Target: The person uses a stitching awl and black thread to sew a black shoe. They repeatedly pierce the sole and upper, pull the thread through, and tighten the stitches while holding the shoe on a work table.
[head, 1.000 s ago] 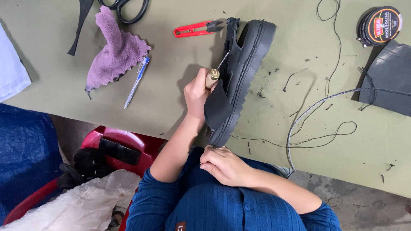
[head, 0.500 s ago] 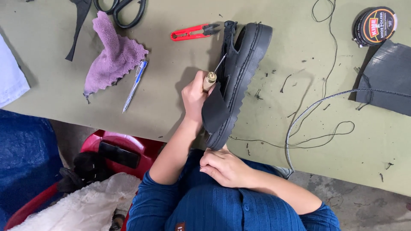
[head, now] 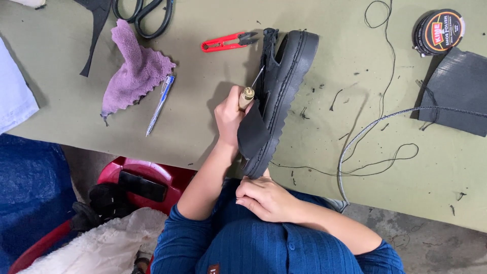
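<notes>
A black chunky-soled sandal [head: 284, 86] lies on its side across the table's near edge, with its lower end toward my lap. My left hand [head: 229, 115] grips a wooden-handled awl [head: 247, 96] whose metal tip points into the sandal's upper by a black leather flap [head: 252, 133]. My right hand [head: 266, 199] rests closed against the sandal's lower end at my lap. What its fingers grip is hidden.
On the olive table [head: 203, 127] lie red thread snips [head: 228, 41], black scissors [head: 144, 18], a purple cloth [head: 134, 71], a pen [head: 160, 104], a round polish tin [head: 439, 31], a black rubber sheet [head: 456, 94] and loose black thread [head: 375, 162]. A red stool [head: 147, 175] stands below left.
</notes>
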